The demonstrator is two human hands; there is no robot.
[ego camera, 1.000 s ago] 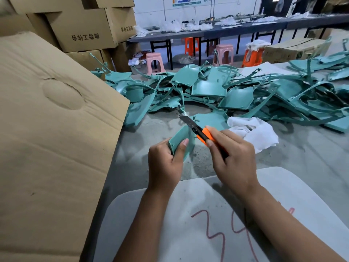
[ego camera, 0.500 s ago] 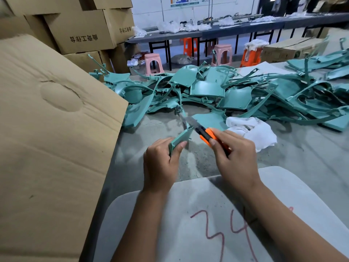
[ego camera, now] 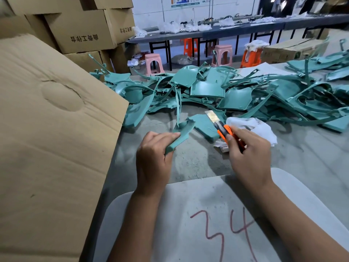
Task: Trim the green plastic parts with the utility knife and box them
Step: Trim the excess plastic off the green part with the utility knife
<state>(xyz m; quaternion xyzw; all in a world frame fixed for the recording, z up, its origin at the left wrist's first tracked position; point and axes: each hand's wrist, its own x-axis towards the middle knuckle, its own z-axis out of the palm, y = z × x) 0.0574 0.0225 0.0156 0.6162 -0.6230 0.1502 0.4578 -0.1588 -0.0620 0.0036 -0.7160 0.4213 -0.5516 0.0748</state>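
The green part [ego camera: 180,136] is pinched in our left hand [ego camera: 154,161] above the tabletop [ego camera: 198,161]; our right hand [ego camera: 249,159] grips the utility knife [ego camera: 224,130], blade clear of it. A large pile [ego camera: 236,93] waits untrimmed (nothing visibly boxed), so we judge most work remains.

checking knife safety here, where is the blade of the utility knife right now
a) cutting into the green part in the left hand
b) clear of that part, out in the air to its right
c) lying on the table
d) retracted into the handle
b: the utility knife in the right hand has its blade out, with a gap to the green part held by the left hand.
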